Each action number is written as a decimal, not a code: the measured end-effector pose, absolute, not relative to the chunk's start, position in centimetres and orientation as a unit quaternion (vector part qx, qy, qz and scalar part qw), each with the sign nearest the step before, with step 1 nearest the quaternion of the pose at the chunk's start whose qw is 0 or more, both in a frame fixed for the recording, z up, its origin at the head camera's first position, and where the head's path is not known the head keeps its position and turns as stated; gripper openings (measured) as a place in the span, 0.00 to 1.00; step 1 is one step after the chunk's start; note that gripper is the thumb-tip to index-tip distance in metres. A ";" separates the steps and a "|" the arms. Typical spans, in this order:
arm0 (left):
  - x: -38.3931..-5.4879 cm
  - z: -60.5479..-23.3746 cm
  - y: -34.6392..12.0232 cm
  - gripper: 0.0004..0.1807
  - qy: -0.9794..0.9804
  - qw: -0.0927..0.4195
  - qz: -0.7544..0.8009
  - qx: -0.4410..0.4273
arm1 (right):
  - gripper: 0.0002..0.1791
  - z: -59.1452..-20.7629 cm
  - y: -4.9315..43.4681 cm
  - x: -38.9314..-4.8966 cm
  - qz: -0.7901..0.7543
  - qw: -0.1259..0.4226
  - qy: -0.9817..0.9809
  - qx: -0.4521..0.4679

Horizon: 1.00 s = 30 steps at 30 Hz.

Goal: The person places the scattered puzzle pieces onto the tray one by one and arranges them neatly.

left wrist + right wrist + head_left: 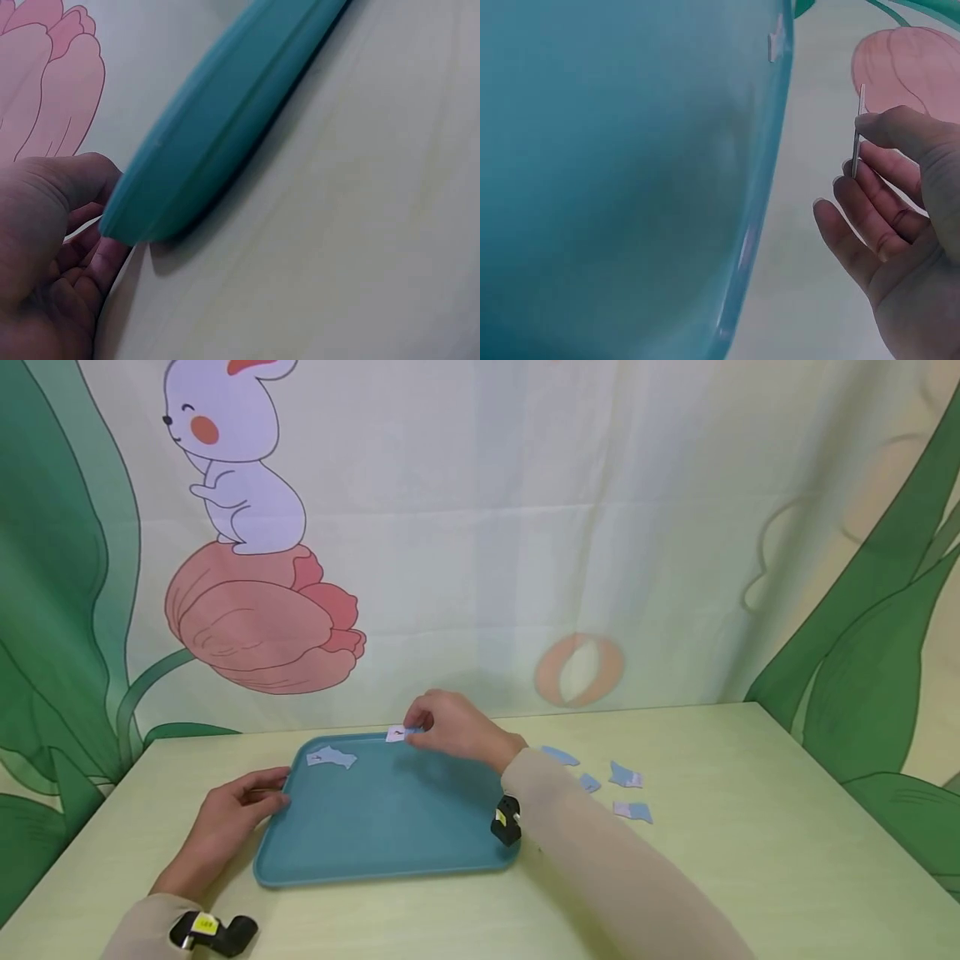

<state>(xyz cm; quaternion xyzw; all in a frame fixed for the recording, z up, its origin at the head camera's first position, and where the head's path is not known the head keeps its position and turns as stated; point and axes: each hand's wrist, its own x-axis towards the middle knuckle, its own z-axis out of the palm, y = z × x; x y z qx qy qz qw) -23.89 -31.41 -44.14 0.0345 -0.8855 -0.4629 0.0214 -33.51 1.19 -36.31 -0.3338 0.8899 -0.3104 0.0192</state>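
Note:
My right hand [457, 727] pinches a thin puzzle piece [396, 733] between thumb and fingers, above the far rim of the teal tray [375, 827]. In the right wrist view that piece [859, 131] is seen edge-on, and the other fingers are spread loosely below it. At the tray's left side my left hand [232, 814] grips the rim, thumb and fingertips against it; the left wrist view shows the thumb above and curled fingers below the tray's edge [202, 135]. Joined blue and white pieces [330, 757] lie in the tray's far left corner.
Several loose blue and lilac pieces lie on the table right of the tray, among them one piece [626, 775] and another piece [633, 812]. My right forearm passes over the tray's right side. A printed curtain [450, 568] hangs behind the pale table [750, 860].

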 end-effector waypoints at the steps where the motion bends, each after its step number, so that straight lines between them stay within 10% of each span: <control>1: -23.9 -44.2 -31.4 0.29 -0.886 0.022 -0.463 0.033 | 0.10 -36.4 0.9 -33.6 -0.308 0.023 0.891 -0.333; 30: -23.9 -44.1 -31.3 0.29 -0.887 0.025 -0.460 0.037 | 0.08 -39.5 -4.0 -35.6 -0.244 0.054 0.920 -0.303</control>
